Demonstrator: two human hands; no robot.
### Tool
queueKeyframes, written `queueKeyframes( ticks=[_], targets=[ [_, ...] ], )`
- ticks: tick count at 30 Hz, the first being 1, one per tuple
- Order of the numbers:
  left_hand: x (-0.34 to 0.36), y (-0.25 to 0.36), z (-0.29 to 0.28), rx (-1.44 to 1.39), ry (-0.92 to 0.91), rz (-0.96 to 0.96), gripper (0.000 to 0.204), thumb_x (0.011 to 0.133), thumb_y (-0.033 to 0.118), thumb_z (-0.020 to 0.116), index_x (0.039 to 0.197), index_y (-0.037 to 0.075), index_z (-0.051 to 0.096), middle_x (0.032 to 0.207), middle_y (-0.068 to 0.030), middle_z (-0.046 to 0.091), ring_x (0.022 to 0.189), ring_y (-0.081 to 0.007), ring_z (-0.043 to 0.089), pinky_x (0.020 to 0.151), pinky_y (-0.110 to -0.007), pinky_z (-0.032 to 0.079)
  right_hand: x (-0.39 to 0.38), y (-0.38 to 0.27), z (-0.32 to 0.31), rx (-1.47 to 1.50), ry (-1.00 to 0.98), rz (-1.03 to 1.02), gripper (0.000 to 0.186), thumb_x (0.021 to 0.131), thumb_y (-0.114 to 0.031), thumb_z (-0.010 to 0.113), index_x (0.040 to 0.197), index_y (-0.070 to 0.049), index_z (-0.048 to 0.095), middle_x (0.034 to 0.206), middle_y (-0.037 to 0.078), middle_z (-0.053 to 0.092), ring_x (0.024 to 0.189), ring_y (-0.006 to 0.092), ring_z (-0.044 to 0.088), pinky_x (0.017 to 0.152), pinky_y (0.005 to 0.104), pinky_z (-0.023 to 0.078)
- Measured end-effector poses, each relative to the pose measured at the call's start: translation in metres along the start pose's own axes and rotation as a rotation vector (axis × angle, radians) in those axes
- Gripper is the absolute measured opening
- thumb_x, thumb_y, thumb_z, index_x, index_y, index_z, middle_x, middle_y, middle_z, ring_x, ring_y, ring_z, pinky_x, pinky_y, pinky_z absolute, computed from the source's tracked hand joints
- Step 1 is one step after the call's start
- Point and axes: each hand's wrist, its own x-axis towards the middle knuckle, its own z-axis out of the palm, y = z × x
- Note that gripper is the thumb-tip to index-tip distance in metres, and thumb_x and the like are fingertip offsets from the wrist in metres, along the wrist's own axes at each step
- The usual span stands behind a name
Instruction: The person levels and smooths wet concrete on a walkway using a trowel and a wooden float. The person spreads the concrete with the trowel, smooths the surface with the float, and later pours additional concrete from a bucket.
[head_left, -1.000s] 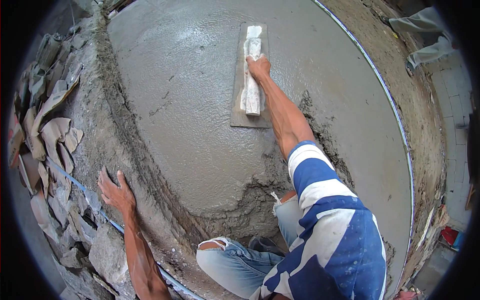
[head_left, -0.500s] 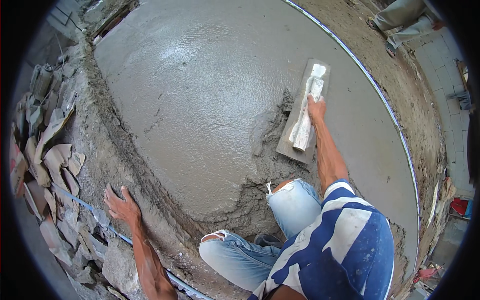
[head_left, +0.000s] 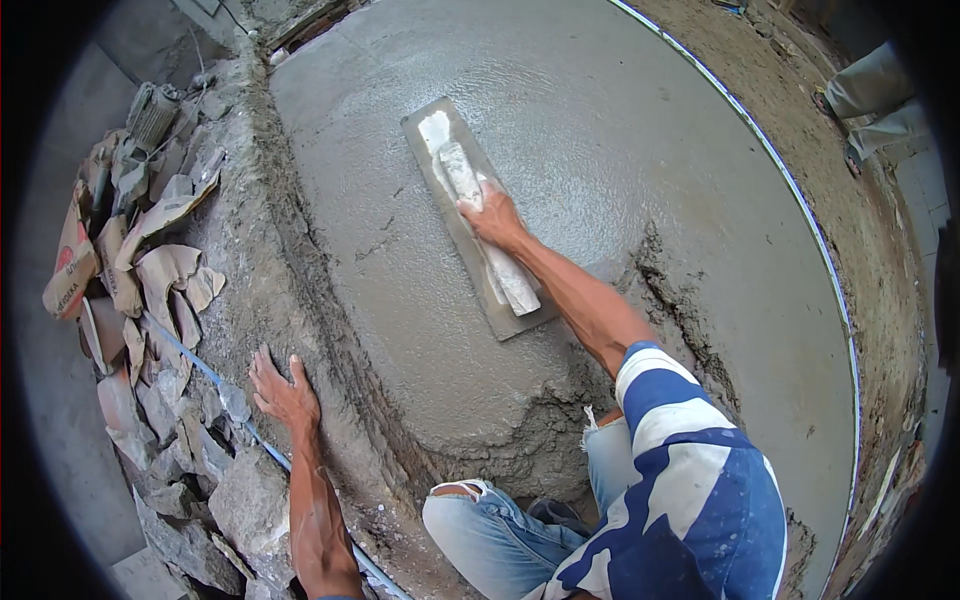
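My right hand (head_left: 490, 212) grips the white, crusted handle of a long rectangular float trowel (head_left: 440, 185), whose plate lies angled toward the upper left on wet grey concrete (head_left: 720, 240), left of centre on the slab. Beside my knees the concrete turns rough and lumpy (head_left: 545, 425), with a broken seam running down the right of the trowel. My left hand (head_left: 285, 390) rests with fingers spread on the rough cement-covered ledge (head_left: 255, 260) along the slab's left side, holding nothing.
Torn paper sacks (head_left: 75, 255) and broken rubble (head_left: 235, 520) lie at left, with a blue pipe (head_left: 270, 445) running through them. A thin pale strip (head_left: 845, 330) borders the slab's right beside a dirt margin (head_left: 880, 330). Another person's trousered legs (head_left: 870, 95) show at upper right.
The trowel first went right and down, then swung across to the left, now tilting the other way in my right hand. My left hand stays on the ledge; the view has shifted slightly.
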Motion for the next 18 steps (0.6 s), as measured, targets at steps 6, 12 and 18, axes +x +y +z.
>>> queueKeyframes(
  ticks=[6,12,18],
  targets=[
    [0.000,0.010,0.004,-0.009,0.001,0.014,0.061,0.094,0.046,0.048,0.148,0.018,0.034,0.153,-0.0093,0.031,0.144,-0.0318,0.020,0.112,-0.059,0.010,0.087,0.003,0.054,0.033,0.016,0.045,0.064,0.077,-0.037,0.068,0.113,0.014,0.051,0.108,0.036,0.060,0.103,0.0444,0.061,0.090,0.0456,0.050],
    [0.002,-0.006,0.006,0.009,0.015,0.026,0.060,0.095,0.047,0.046,0.147,0.019,0.035,0.153,-0.0092,0.032,0.144,-0.0307,0.021,0.111,-0.060,0.010,0.112,0.046,0.000,0.084,0.146,0.239,0.064,0.077,-0.037,0.067,0.114,0.014,0.052,0.110,0.035,0.060,0.106,0.0436,0.061,0.093,0.0428,0.049],
    [0.003,-0.010,0.010,0.014,0.040,0.053,0.061,0.096,0.051,0.044,0.146,0.019,0.037,0.153,-0.0086,0.033,0.144,-0.0299,0.023,0.111,-0.059,0.012,0.099,0.063,-0.046,0.109,0.364,0.346,0.062,0.076,-0.036,0.068,0.113,0.012,0.055,0.110,0.033,0.061,0.103,0.0415,0.062,0.091,0.0428,0.050]
  ],
)
